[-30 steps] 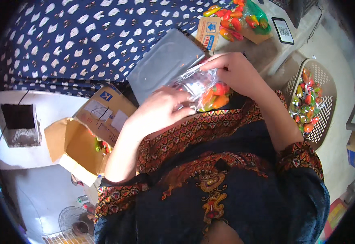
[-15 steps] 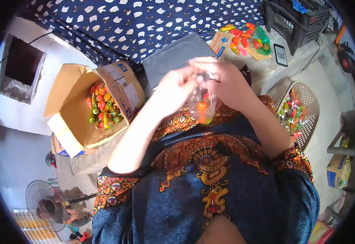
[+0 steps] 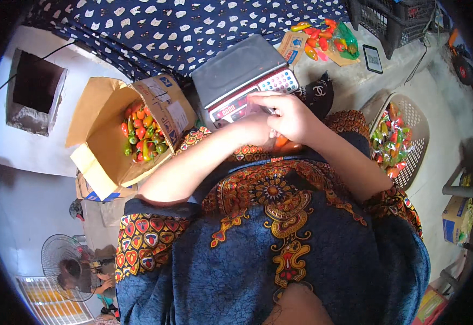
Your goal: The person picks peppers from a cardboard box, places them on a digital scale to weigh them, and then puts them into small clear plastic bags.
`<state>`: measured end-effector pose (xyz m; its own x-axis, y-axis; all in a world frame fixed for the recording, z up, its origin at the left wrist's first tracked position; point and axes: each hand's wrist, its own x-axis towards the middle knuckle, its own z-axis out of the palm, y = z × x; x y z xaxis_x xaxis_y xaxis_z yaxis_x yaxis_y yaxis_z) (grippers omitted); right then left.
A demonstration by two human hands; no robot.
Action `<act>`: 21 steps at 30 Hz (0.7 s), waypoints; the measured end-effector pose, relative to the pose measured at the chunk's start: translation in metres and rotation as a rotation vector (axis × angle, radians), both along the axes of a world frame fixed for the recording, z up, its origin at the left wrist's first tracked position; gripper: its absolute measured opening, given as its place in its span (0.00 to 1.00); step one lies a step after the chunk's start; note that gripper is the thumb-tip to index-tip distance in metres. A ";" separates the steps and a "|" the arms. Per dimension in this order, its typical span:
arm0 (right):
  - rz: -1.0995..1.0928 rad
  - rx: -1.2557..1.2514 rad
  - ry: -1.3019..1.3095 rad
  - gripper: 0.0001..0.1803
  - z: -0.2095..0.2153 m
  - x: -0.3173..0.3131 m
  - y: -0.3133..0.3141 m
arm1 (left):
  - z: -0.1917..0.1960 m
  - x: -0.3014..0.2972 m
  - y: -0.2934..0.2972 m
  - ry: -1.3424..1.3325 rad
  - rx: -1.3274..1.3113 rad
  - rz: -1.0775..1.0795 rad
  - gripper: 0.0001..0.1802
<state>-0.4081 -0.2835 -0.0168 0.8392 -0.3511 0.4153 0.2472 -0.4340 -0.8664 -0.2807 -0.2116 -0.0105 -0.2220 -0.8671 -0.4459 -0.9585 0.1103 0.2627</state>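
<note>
Close to my body, a clear plastic bag of red and orange peppers (image 3: 286,144) hangs below my hands, largely hidden by them. My left hand (image 3: 251,129) is closed on the bag. Against it, my right hand (image 3: 296,119) pinches the upper part of the bag, thumb and fingers together. Just beyond my hands stands a weighing scale (image 3: 239,73) with a dark flat pan, a lit display and a keypad. Nothing lies on its pan.
At left an open cardboard box (image 3: 98,146) holds loose peppers (image 3: 143,132). On the right, a beige plastic basket (image 3: 418,130) contains bagged peppers. Loose peppers (image 3: 320,38) lie on cardboard beyond the scale, near a phone-like device (image 3: 373,58), a dark cap (image 3: 319,97) and a black crate (image 3: 396,24).
My hands have drawn closer together and slightly lower, covering more of the bag of peppers. The scale's display and keypad, hidden before, now show.
</note>
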 end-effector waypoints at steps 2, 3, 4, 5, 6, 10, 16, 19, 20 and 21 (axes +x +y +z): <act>0.032 0.033 -0.015 0.31 0.004 -0.004 0.001 | -0.009 -0.017 0.001 0.183 0.012 -0.040 0.13; 0.046 0.087 0.027 0.31 0.007 -0.006 0.002 | -0.018 -0.024 0.000 0.238 -0.002 -0.056 0.13; 0.060 0.144 0.069 0.30 0.010 -0.007 0.003 | -0.027 -0.028 -0.002 0.280 -0.021 -0.067 0.14; 0.080 0.157 0.067 0.29 0.009 -0.008 0.001 | -0.036 -0.033 -0.004 0.290 -0.042 -0.086 0.14; 0.098 0.170 0.067 0.28 0.007 -0.008 -0.001 | -0.046 -0.036 -0.008 0.298 -0.058 -0.102 0.14; 0.039 0.062 0.047 0.32 -0.004 -0.007 -0.005 | -0.076 -0.032 -0.016 0.319 -0.096 -0.178 0.16; 0.091 0.228 0.064 0.31 0.001 -0.009 -0.009 | -0.126 -0.003 -0.022 0.288 -0.209 -0.299 0.18; 0.067 0.329 0.121 0.30 0.011 -0.018 -0.015 | -0.090 -0.002 -0.019 0.106 -0.094 -0.209 0.11; 0.060 0.351 0.137 0.30 0.018 -0.022 -0.015 | -0.062 -0.002 -0.015 0.026 -0.035 -0.151 0.08; 0.061 0.343 0.110 0.29 0.019 -0.022 -0.015 | -0.059 0.016 -0.010 0.149 -0.014 -0.113 0.09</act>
<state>-0.4300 -0.2986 0.0021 0.8962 -0.4018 0.1880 0.1607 -0.1009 -0.9818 -0.2643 -0.2216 -0.0696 -0.3810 -0.8390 -0.3885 -0.8905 0.2198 0.3984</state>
